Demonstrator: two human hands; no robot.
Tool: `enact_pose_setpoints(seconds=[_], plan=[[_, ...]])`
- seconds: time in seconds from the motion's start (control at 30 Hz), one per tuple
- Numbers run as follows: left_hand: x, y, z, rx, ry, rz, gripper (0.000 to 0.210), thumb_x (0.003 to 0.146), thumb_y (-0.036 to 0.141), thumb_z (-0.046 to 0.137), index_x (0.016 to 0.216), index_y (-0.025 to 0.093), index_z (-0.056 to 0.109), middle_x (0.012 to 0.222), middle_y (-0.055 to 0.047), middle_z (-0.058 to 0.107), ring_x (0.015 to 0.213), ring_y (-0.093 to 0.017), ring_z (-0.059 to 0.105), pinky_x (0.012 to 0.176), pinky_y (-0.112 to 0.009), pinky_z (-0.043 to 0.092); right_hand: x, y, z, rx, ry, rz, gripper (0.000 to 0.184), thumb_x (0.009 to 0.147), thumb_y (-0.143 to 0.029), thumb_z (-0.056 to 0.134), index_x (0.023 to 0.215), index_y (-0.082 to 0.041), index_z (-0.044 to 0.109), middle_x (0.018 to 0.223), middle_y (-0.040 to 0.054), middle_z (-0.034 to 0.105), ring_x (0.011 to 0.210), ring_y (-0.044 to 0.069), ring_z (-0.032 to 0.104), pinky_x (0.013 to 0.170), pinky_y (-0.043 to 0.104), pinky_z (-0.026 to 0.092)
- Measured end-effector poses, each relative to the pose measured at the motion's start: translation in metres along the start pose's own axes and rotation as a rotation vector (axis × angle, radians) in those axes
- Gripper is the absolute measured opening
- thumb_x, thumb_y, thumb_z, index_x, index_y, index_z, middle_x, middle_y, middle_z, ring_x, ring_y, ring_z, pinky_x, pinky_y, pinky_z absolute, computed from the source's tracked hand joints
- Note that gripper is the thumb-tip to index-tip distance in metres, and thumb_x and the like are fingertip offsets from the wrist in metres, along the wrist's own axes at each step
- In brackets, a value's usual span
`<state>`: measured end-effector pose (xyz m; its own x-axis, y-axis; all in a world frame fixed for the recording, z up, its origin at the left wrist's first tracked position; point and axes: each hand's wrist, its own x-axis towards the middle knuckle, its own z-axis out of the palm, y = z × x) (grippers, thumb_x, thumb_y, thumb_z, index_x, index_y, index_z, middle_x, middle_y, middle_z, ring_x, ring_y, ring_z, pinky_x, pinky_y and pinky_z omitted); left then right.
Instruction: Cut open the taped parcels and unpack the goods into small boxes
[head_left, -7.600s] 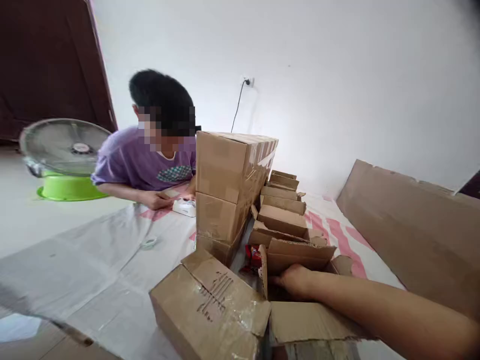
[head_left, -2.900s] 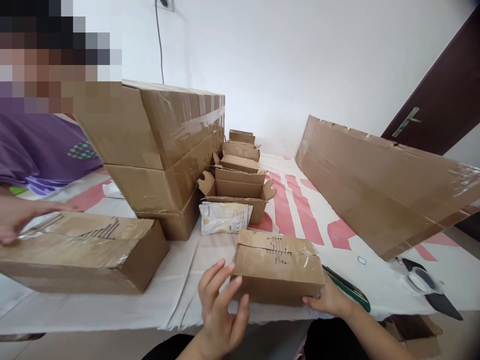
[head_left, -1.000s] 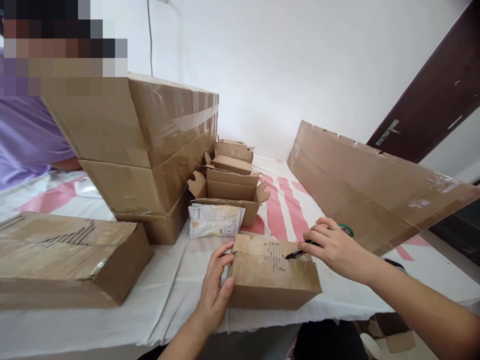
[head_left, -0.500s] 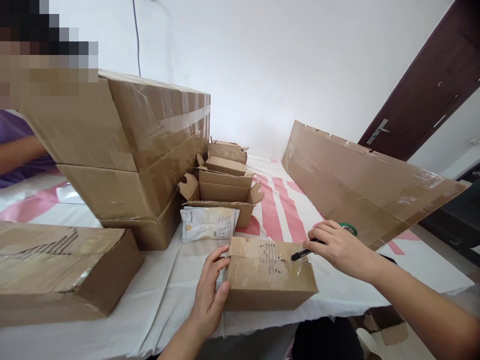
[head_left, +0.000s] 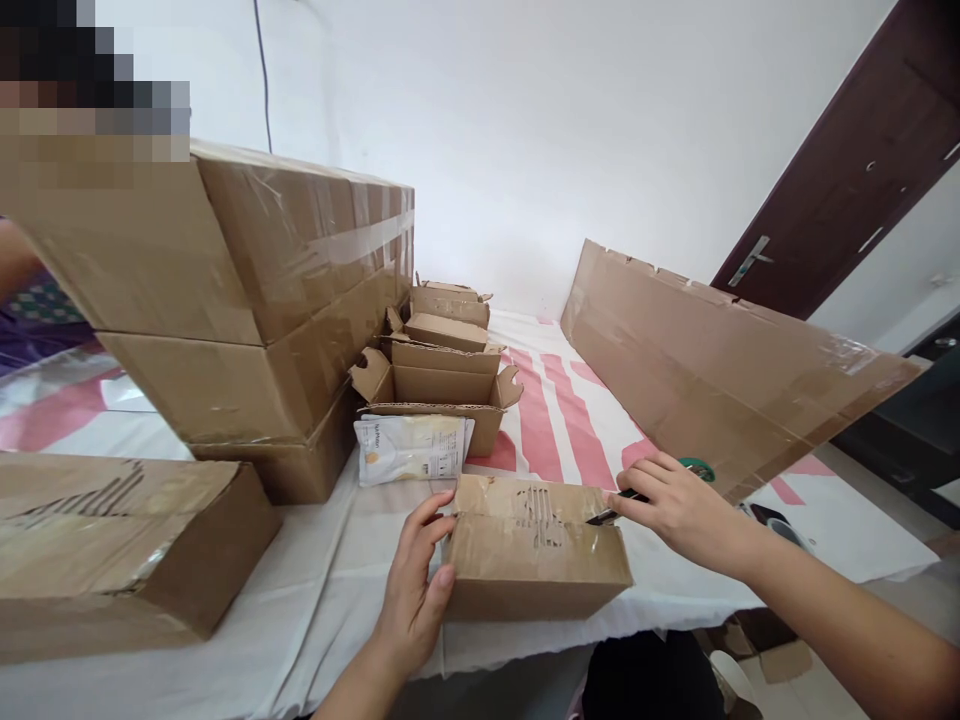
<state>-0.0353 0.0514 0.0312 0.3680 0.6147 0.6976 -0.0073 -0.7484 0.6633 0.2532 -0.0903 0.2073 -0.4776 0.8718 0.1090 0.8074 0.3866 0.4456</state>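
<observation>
Lifted from the tablecloth [head_left: 341,590] since the earlier frame, the box cutter [head_left: 628,495] is gripped in the right hand [head_left: 679,512], blade at the top seam of the taped carton [head_left: 540,565] by the near edge. Steadied by the left hand [head_left: 415,585], thumb and fingers apart, it is best slit shallowly.

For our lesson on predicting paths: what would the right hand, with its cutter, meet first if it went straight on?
The right hand would probably meet the taped box first, the cutter tip leading; whether that tip touches it is unclear.
</observation>
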Motion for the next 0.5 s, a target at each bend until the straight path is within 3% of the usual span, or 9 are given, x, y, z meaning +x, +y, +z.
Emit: enact_pose_setpoints(seconds=[0.27,0.4,0.5], plan=[[0.0,-0.001,0.001,0.005,-0.002,-0.005,0.032,0.099,0.039,0.034,0.12,0.023,0.052,0.139,-0.014,0.046,0.128,-0.03,0.047,0.1,-0.047,0.043,-0.028,0.011,0.014,0.14,0.02,0.141,0.026,0.097,-0.01,0.043,0.11,-0.022,0.062,0.095,0.0069,0.064,0.088,0.021,0.058,0.079,0.038,0.044],[0.001,0.001,0.003,-0.012,-0.009,-0.016,0.031,0.1,0.039,0.033,0.12,0.024,0.051,0.14,-0.014,0.045,0.129,-0.029,0.046,0.102,-0.047,0.041,-0.052,0.014,0.043,0.409,0.131,0.353,0.025,0.096,-0.028,0.054,0.121,-0.024,0.055,0.11,0.0105,0.065,0.1,0.024,0.062,0.086,0.04,0.05],[0.001,0.001,0.004,-0.032,-0.014,-0.024,0.031,0.1,0.039,0.033,0.122,0.024,0.049,0.141,-0.013,0.044,0.13,-0.028,0.044,0.103,-0.046,0.039,-0.068,0.009,0.077,0.587,0.083,0.585,0.032,0.094,-0.032,0.054,0.125,-0.024,0.05,0.116,0.0114,0.064,0.105,0.025,0.063,0.091,0.042,0.051]])
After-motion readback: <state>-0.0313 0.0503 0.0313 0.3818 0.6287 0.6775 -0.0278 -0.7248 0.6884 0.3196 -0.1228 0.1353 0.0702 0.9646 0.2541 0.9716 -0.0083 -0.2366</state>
